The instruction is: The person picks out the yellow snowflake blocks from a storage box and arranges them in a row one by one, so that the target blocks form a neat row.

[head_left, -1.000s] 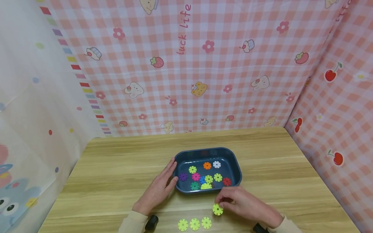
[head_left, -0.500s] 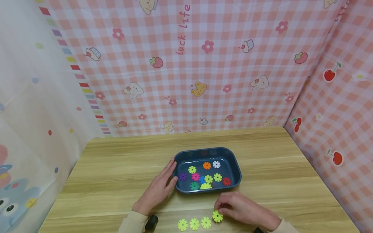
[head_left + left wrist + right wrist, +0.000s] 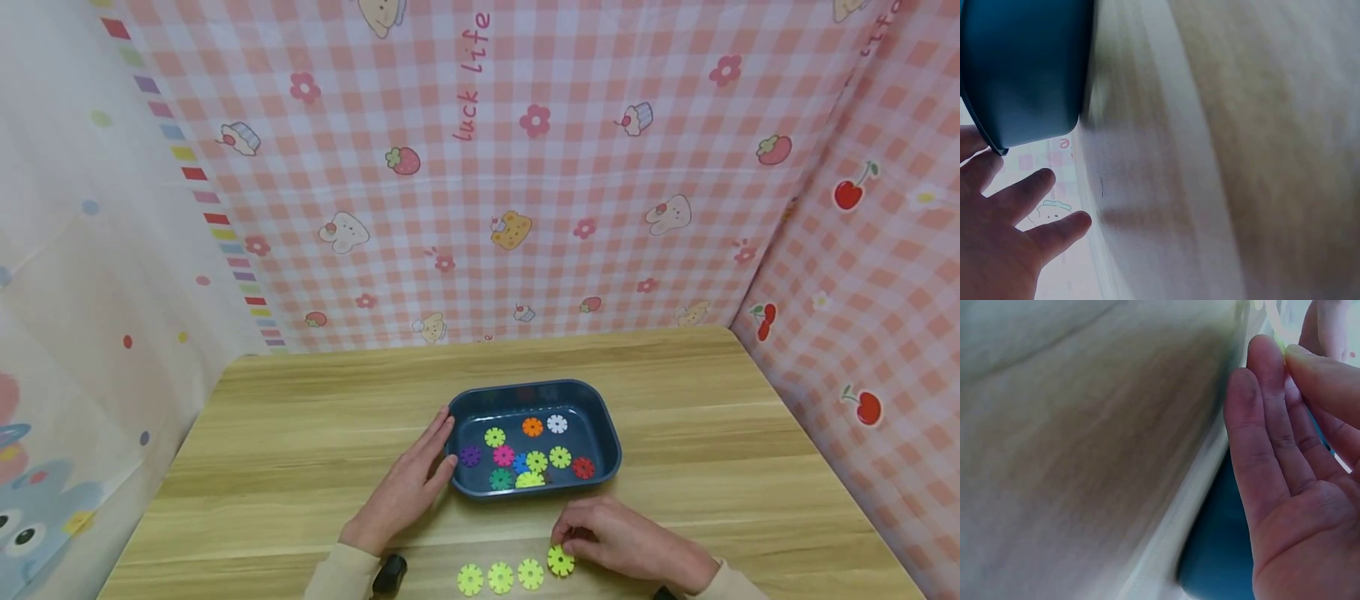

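Observation:
My right hand [image 3: 618, 540] pinches a yellow-green snowflake building disc [image 3: 560, 561] between thumb and fingertips, at the right end of a short row. The row's other yellow-green discs lie flat; one is the nearest disc [image 3: 530, 574]. In the right wrist view, the thumb meets the fingertips over a sliver of yellow-green. My left hand [image 3: 407, 490] rests with straight fingers against the left end of a dark blue tray [image 3: 611, 425]; the left wrist view has its fingertips at the rim. Inside the tray lie several discs, among them an orange disc [image 3: 532, 427], a white disc [image 3: 557, 424] and a red disc [image 3: 583, 467].
A wood-grain table [image 3: 315, 425] carries everything. A pink checked cloth [image 3: 480, 192] hangs behind it, with more cloth at both sides. Further discs in the tray include a purple disc [image 3: 471, 455] and a green disc [image 3: 501, 478], and some discs overlap near the front wall.
My right hand has come down toward the front, away from the tray, bringing the pinched disc to the right end of the row. My left hand stays against the tray.

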`<state>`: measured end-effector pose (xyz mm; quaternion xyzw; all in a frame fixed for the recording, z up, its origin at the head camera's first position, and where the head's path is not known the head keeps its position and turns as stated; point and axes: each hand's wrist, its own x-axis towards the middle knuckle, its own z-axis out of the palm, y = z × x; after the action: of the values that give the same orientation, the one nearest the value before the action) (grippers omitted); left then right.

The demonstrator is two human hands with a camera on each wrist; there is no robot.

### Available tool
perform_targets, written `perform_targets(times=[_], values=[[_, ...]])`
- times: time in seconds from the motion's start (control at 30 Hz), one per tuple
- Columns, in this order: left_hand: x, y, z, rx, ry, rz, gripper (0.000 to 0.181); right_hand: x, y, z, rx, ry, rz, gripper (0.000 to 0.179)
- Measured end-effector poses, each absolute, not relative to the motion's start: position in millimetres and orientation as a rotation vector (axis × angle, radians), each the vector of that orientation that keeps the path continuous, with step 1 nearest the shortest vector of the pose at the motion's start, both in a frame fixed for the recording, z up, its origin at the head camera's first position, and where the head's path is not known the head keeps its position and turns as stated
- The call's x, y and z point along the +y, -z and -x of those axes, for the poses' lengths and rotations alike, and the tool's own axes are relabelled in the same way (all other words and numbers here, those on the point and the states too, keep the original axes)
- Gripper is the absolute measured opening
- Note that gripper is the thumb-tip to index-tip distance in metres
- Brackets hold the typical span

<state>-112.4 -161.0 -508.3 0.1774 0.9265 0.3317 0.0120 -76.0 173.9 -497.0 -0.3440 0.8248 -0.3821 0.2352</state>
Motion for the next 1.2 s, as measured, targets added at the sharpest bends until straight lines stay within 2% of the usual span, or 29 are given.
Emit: perform_targets(times=[0.87, 1.2], values=[[-161.3, 508.0, 113.0, 2.884, -1.028, -0.566, 0.06, 174.2, 499.4, 78.1, 2.254, 0.998, 0.958, 0.012], [-161.3, 507.7, 112.9, 2.89, -1.028, -0.566, 0.06, 175.6, 487.9, 79.6, 2.301, 1.025, 0.967, 0.011]])
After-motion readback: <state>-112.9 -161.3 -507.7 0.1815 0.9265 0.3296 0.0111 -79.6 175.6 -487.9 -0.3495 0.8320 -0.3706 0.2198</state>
